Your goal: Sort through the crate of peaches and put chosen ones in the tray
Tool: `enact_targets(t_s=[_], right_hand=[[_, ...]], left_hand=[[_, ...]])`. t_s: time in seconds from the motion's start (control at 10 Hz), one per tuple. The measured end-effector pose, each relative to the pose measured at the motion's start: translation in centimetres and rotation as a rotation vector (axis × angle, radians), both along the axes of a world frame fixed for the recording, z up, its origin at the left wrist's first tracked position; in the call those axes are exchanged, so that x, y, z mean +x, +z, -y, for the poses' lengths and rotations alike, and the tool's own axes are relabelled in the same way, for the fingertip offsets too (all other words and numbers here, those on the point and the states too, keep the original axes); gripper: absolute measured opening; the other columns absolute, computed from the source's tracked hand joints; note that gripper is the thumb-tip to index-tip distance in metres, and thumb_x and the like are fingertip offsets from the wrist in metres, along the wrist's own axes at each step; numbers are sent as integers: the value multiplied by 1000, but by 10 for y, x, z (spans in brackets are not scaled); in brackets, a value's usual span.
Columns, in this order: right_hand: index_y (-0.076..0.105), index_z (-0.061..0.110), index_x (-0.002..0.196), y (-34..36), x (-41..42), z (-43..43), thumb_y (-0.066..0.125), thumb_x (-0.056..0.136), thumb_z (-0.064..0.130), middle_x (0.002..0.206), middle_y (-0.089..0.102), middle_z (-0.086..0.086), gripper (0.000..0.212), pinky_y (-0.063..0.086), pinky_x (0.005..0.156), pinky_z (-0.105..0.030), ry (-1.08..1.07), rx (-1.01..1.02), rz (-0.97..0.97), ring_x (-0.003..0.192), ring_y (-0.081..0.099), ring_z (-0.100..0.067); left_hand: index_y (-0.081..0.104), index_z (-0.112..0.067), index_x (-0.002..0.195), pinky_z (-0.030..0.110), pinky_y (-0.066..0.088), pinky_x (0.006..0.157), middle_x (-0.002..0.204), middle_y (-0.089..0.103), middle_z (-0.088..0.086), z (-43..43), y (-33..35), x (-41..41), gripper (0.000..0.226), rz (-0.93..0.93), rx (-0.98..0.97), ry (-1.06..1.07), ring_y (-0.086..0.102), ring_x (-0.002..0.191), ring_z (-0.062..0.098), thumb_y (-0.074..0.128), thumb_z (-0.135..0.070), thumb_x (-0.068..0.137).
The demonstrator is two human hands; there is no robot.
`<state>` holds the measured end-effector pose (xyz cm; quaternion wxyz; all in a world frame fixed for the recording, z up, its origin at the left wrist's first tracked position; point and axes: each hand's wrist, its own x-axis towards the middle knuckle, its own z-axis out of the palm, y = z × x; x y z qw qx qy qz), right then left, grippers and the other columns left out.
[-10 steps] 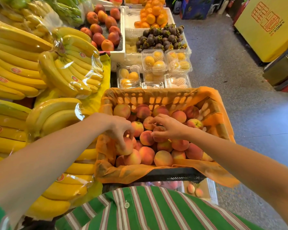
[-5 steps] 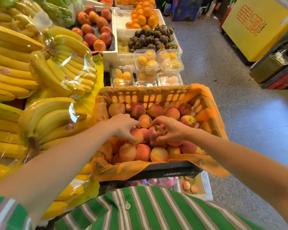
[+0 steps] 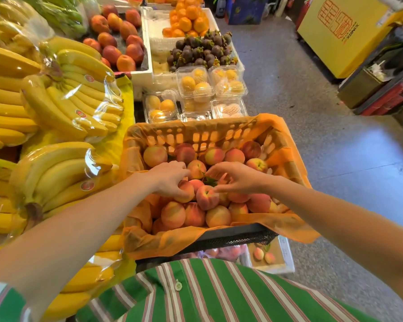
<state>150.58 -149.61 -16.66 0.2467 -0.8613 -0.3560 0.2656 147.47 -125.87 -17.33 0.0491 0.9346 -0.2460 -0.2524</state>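
Note:
A black crate (image 3: pixel 242 235) lined with orange plastic holds several peaches. My left hand (image 3: pixel 170 180) reaches in from the left, its fingers curled round a peach (image 3: pixel 186 190) in the middle of the pile. My right hand (image 3: pixel 235 177) arches over the peaches from the right with fingers spread. One fingertip touches a reddish peach (image 3: pixel 206 197), and I see no grip on it. A green leaf (image 3: pixel 210 181) lies between the two hands. Below the crate's near right corner a white tray (image 3: pixel 286 259) shows two peaches (image 3: pixel 263 255).
Wrapped banana bunches (image 3: pixel 63 108) crowd the left side. Beyond the crate stand clear clamshell boxes of yellow fruit (image 3: pixel 196 84), then mangosteens (image 3: pixel 203 51), oranges (image 3: pixel 186 22) and nectarines (image 3: pixel 116 40). Grey floor lies to the right, with a yellow box (image 3: pixel 344 33) far back.
Both hands have shifted among the peaches near the crate's middle. The right hand has loosened from the peach it gripped, which now lies at its fingertips. The view has tilted slightly.

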Motion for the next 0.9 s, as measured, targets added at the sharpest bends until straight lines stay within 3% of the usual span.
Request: enact_targets(t_s=[0.1, 0.2, 0.3, 0.5, 0.6, 0.7, 0.8, 0.9], right_hand=[[56, 20, 129, 7, 10, 15, 67, 88, 35, 125, 57, 3, 45, 41, 85, -21, -43, -117, 77, 109, 50, -7], [52, 22, 131, -1, 8, 30, 63, 89, 37, 119, 52, -2, 46, 35, 84, -24, -41, -298, 152, 111, 48, -17], [54, 21, 130, -11, 0, 36, 63, 88, 40, 119, 51, -5, 47, 32, 94, -30, 24, -375, 199, 114, 43, -23], [52, 17, 132, -11, -6, 37, 62, 89, 41, 128, 52, -7, 51, 31, 102, -32, 25, -361, 217, 121, 40, -24], [53, 20, 130, -8, -7, 38, 61, 90, 42, 122, 55, -7, 47, 37, 100, -37, 14, -332, 169, 116, 45, -24], [56, 22, 128, -4, -6, 43, 59, 91, 39, 115, 57, -6, 41, 44, 92, -37, -38, -263, 124, 108, 52, -23], [59, 23, 124, 4, -10, 50, 59, 92, 38, 118, 57, -5, 36, 46, 92, -37, -81, -172, 146, 107, 55, -21], [64, 20, 118, 12, -17, 57, 62, 92, 32, 113, 59, 2, 29, 50, 86, -32, -168, 16, 168, 102, 57, -14]], left_hand=[[46, -17, 132, 40, 45, 87, 115, 48, 6, 7, -1, 1, 63, 48, -76, -6, 46, 104, 24, 57, -57, 84], [43, -26, 138, 39, 44, 91, 125, 46, 6, 19, -5, -1, 64, 54, -80, -38, 45, 114, 25, 57, -59, 85], [35, -34, 144, 45, 42, 97, 132, 43, 8, 28, -11, -4, 68, -46, -20, -50, 43, 122, 28, 53, -63, 85], [36, -31, 144, 46, 44, 96, 132, 44, 8, 34, -9, -5, 70, -54, 47, -33, 44, 121, 28, 53, -64, 84], [46, -27, 137, 45, 46, 92, 127, 50, 5, 38, -4, -7, 65, -34, -47, 31, 48, 116, 25, 52, -65, 84], [56, -22, 127, 43, 49, 88, 121, 56, 2, 46, 2, -9, 48, 66, -206, 103, 53, 112, 21, 55, -51, 89], [59, -23, 121, 45, 51, 83, 115, 61, 1, 56, 12, -17, 36, 176, -245, 195, 56, 106, 22, 56, -42, 90], [63, -21, 118, 44, 52, 80, 113, 65, 0, 69, 14, -25, 33, 267, -295, 260, 59, 103, 23, 57, -38, 90]])
